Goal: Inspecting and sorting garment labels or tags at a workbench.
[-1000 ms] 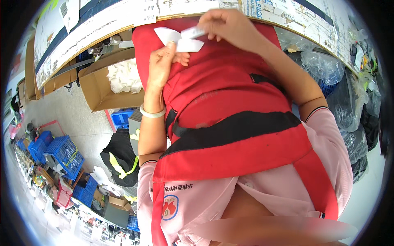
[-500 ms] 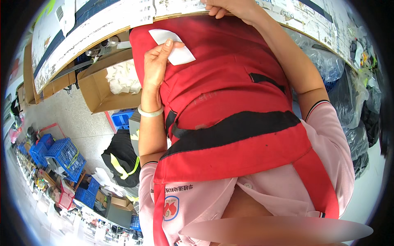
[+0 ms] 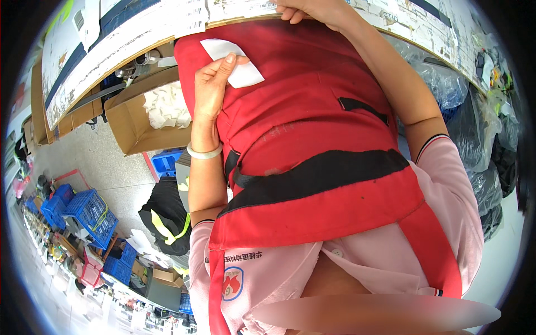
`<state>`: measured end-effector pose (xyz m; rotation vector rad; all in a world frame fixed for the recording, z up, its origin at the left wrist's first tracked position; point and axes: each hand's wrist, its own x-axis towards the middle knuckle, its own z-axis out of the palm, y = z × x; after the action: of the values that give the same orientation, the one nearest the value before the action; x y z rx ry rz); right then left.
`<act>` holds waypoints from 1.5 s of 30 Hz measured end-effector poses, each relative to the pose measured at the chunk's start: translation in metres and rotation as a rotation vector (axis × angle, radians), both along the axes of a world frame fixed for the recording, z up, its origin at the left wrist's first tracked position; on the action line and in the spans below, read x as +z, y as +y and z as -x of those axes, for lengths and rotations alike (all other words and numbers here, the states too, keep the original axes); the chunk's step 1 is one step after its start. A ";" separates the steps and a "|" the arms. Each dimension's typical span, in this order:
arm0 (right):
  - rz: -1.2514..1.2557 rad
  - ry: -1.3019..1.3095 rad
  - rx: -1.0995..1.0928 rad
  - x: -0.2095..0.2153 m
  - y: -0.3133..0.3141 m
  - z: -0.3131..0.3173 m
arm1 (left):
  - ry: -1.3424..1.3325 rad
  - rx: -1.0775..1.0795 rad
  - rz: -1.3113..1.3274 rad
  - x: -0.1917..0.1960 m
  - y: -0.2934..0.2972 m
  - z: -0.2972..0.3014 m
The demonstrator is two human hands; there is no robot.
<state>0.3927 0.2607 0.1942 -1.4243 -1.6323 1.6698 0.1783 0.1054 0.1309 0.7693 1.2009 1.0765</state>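
Observation:
My left hand (image 3: 216, 75) is closed, with a white slip (image 3: 241, 67) that looks like paper pinched between thumb and fingers. It holds the slip just over the red apron (image 3: 312, 100) on my lap. At the top edge of the view, my right hand (image 3: 312, 11) rests by the near edge of the worn white table (image 3: 391, 17). Its fingers are curled in, and part of the hand is cut off by the frame. Whatever they grip is hidden. Sheets with barcodes (image 3: 192, 14) lie on the table to the left of that hand.
Below the table at left stands an open cardboard box (image 3: 125, 131) with white scraps (image 3: 167, 106) inside. Blue plastic crates (image 3: 92, 215) and a black cloth item (image 3: 164, 204) are farther left. Clear plastic bags (image 3: 472, 139) crowd the right side.

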 end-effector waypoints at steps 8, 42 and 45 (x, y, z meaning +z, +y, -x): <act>-0.049 0.032 0.051 -0.001 0.002 0.001 | -0.021 0.003 0.005 0.002 0.000 0.000; -0.664 -0.399 -0.468 -0.022 0.023 -0.183 | -0.599 0.534 0.092 -0.083 -0.072 0.142; -0.634 -0.306 -0.442 -0.009 0.021 -0.162 | -0.571 0.800 0.358 -0.133 -0.097 0.184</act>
<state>0.5542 0.2819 0.1855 -1.5784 -1.6305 0.6322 -0.0052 0.0089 -0.0018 -0.3402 1.1564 1.5248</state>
